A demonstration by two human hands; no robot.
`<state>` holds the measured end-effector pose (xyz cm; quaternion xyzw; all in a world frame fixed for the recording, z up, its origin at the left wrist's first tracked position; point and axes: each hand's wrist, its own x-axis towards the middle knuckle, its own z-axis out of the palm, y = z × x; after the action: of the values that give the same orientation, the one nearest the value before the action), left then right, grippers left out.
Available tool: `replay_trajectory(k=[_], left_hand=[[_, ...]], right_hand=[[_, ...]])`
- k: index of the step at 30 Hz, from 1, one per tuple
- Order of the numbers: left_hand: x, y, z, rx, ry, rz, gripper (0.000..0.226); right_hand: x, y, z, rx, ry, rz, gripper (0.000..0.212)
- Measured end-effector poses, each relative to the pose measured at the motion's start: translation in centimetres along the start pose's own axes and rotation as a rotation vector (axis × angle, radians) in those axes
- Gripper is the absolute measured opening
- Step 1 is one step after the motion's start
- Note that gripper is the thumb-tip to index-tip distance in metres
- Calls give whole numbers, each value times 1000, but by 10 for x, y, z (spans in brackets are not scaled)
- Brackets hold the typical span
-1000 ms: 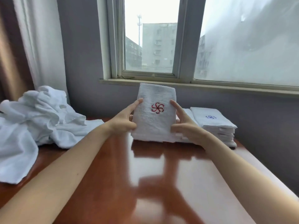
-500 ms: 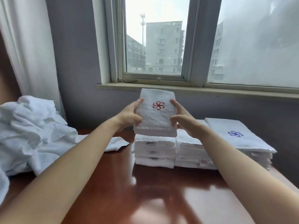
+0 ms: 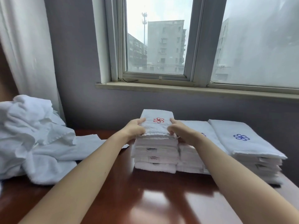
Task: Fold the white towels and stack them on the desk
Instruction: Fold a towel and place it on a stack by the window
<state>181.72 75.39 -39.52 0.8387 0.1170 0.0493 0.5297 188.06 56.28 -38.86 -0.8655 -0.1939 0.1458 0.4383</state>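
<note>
A folded white towel with a red pinwheel emblem (image 3: 157, 121) lies on top of the left stack of folded towels (image 3: 156, 156) on the wooden desk (image 3: 145, 199). My left hand (image 3: 135, 130) grips its left edge, thumb on top. My right hand (image 3: 177, 129) grips its right edge the same way. Two more stacks stand to the right: a middle one (image 3: 191, 159) partly hidden by my right arm, and a wider one topped by a towel with a blue emblem (image 3: 241, 138).
A heap of unfolded white towels (image 3: 34, 139) fills the desk's left side, reaching toward the left stack. A grey wall, a window sill (image 3: 178, 88) and a white curtain (image 3: 27, 50) stand behind the desk. The near desk surface is glossy.
Both hands lowered the red-emblem towel from upright in the air down flat onto the left stack. The view tilted down and the stacks came closer.
</note>
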Motion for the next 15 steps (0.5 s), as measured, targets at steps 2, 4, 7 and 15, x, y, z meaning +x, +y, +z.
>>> replay_trajectory(k=[2,4,7,15], left_hand=[[-7,2,1,27,24,15,65],[-16,3,1,70,71,59,53],[-38,4,-3,107,99,113,36],[-130,-21,-56,203,230,163,54]], right_hand=[[-10,-6,-2,-22,2,43,40],[-15,-9,-5,-81,51,32,8],[-27,-20,-6,-319,165,-78,29],[-72,-74,54,-502,184,-594,47]])
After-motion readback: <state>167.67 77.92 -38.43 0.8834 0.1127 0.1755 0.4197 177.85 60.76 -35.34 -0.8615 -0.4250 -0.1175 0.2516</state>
